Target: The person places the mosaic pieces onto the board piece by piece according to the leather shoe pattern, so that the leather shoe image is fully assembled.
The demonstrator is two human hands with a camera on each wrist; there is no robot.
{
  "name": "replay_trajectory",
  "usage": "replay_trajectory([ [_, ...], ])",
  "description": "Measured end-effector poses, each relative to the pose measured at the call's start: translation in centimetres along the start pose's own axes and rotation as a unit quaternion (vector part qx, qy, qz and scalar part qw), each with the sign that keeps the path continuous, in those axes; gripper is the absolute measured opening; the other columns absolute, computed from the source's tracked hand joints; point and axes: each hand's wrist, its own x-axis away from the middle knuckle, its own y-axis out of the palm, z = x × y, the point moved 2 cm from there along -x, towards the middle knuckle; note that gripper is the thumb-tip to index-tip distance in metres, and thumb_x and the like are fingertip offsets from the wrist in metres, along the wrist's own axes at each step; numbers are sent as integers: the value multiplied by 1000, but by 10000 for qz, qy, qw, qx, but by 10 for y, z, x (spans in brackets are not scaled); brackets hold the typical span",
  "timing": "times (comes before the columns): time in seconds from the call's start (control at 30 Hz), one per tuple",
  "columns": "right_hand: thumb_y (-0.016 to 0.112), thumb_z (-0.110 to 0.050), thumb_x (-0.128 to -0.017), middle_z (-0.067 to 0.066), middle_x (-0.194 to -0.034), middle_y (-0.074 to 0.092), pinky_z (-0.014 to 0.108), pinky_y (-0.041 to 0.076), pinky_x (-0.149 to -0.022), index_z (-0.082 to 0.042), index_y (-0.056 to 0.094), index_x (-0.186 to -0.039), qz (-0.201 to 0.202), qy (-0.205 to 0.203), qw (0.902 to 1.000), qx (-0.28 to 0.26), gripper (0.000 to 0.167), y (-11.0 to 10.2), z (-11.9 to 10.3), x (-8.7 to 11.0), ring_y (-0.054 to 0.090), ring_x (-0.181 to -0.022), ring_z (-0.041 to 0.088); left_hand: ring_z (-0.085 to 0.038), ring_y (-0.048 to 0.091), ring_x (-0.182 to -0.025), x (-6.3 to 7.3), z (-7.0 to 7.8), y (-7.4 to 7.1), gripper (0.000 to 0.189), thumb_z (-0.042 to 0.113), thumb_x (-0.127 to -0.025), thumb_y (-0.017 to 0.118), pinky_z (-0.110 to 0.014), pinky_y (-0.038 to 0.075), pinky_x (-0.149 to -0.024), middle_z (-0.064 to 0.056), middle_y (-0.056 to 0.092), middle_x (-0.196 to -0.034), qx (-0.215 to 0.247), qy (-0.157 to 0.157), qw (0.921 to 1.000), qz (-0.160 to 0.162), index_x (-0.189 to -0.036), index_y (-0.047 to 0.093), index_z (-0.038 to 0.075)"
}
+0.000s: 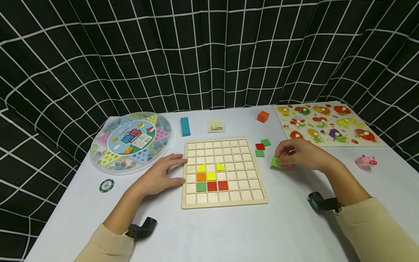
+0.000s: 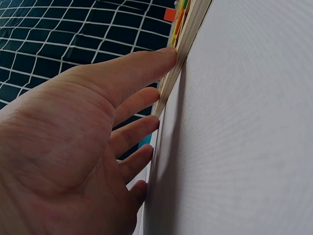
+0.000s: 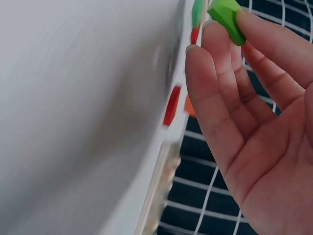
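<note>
My right hand (image 1: 299, 154) pinches a green square tile (image 3: 226, 18) between thumb and fingertips, right of the wooden grid board (image 1: 224, 206). At the board's left edge, my left hand (image 1: 161, 174) rests with fingers extended, thumb and fingertips touching the rim. On the board sit two yellow curved pieces, an orange square (image 1: 201, 177), a yellow square (image 1: 211, 176), a green square (image 1: 201, 186) and two red squares (image 1: 223, 185). Beside its right edge lie two loose green tiles (image 1: 259, 153) and a red tile (image 1: 260, 146). The right wrist view shows another red tile (image 3: 171, 105) on the table.
Behind the board are a small grid-patterned card (image 1: 216, 126), a blue block (image 1: 185, 126) and an orange block (image 1: 263, 116). A round marble-game box (image 1: 98, 160) and a chip (image 1: 106, 185) lie left. Right are a fruit puzzle board (image 1: 327, 123) and a pink pig (image 1: 366, 161).
</note>
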Motion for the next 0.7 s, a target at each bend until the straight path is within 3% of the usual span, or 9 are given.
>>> replay_trajectory([
  [0.2, 76, -15, -92, 7, -85, 64, 31, 52, -70, -5, 69, -103, -171, -238, 9988, -396, 16, 12, -24, -5, 61, -78, 21, -40, 25, -156, 0, 1, 0, 64, 34, -91, 77, -68, 24, -122, -10, 40, -164, 31, -63, 10000, -29, -149, 57, 17],
  [0.43, 76, -13, -91, 8, -90, 63, 30, 53, -71, -4, 69, -99, -513, -655, 9938, -732, 14, 35, -51, -8, 63, -78, 21, -40, 26, -156, 0, 0, 0, 63, 34, -92, 77, -67, 24, -122, -10, 41, -164, 28, -36, 10000, -27, -149, 57, 18],
  [0.7, 75, -5, -89, 7, -77, 66, 31, 53, -66, -7, 68, -93, -928, -678, 9906, -746, 8, 61, -75, -13, 63, -69, 21, -40, 26, -156, 0, -1, 0, 64, 33, -91, 77, -66, 24, -123, -10, 41, -164, -16, 40, 10000, -13, -149, 57, 16],
])
